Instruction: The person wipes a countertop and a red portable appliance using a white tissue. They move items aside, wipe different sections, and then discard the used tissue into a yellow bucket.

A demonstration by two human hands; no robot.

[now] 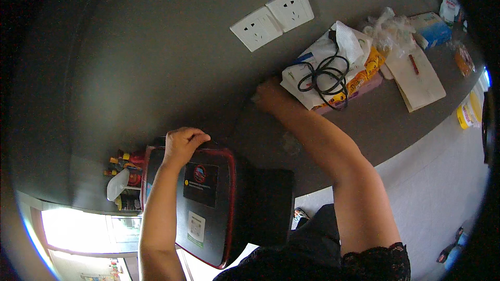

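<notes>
My left hand (183, 144) rests at the rear edge of a black box-shaped appliance with a dark red rim (231, 203), its thumb and fingers bent close together; whether they grip anything does not show. Stickers with writing lie on the appliance's top. My right hand (269, 95) reaches to the back of the dark counter, beside a pile of packets. Its fingers are in shadow, so what they touch is hidden. On the pile lies a coiled black cable (326, 76), over white paper and an orange-yellow packet (365, 74).
Two white wall sockets (272, 19) are above the counter. Rightward are a clear plastic bag (392, 33), a blue box (431, 31), a paper bag (420, 82) and a yellow-labelled tub (468, 111). Several bottles (131, 160) stand left of the appliance.
</notes>
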